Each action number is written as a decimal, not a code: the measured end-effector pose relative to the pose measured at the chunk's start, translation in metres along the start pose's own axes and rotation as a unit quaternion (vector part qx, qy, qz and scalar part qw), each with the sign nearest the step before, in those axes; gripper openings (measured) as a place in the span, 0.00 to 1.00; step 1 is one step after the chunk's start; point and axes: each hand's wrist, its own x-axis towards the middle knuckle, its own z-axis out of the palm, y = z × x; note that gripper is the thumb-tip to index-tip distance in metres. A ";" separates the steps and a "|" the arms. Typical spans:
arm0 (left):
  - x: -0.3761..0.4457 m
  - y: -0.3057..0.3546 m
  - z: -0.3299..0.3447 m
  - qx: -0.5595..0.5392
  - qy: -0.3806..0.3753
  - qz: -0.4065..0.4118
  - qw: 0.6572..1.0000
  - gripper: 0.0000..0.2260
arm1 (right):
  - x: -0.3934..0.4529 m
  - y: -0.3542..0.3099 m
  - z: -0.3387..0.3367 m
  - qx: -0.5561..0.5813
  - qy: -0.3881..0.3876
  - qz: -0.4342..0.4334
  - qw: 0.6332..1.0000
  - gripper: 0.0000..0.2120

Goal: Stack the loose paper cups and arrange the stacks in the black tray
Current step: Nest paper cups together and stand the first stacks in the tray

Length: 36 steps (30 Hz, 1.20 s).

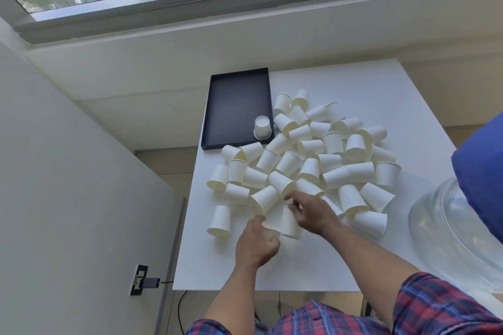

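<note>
The left hand point(257, 243) is gripping a tapered white paper cup point(269, 228); the right hand point(313, 215) is pinching an upturned cup point(290, 221). Smooth loose cups point(313, 155) are littering the matte white tabletop point(299, 266) beside a rectangular black tray point(234, 106).

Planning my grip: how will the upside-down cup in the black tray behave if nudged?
The cup looks like thin paper, so probably very light and easily crushed. Standing on its wide rim, it should slide across the tray rather than tip.

matt white paper cups point(310, 160), matt black tray point(234, 106), perhaps plastic
</note>
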 end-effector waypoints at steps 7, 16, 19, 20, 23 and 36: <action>0.005 0.006 -0.009 -0.152 -0.032 -0.043 0.987 0.23 | 0.011 -0.010 -0.015 0.056 0.137 0.010 0.989 0.11; 0.016 0.031 -0.031 -0.429 -0.046 -0.108 0.896 0.27 | 0.023 -0.015 -0.012 0.157 0.089 0.029 0.983 0.16; 0.019 0.035 -0.037 -0.473 -0.069 -0.115 0.871 0.27 | 0.027 -0.018 -0.013 0.224 0.071 0.049 0.971 0.14; 0.020 0.036 -0.038 -0.484 -0.077 -0.115 0.864 0.28 | 0.027 -0.019 -0.013 0.251 0.061 0.056 0.964 0.14; 0.024 0.042 -0.041 -0.510 -0.100 -0.110 0.847 0.28 | 0.030 -0.023 -0.011 0.312 0.024 0.061 0.948 0.15; 0.059 0.045 -0.057 -0.519 -0.123 -0.120 0.837 0.28 | 0.052 -0.025 -0.008 0.345 0.055 0.041 0.936 0.14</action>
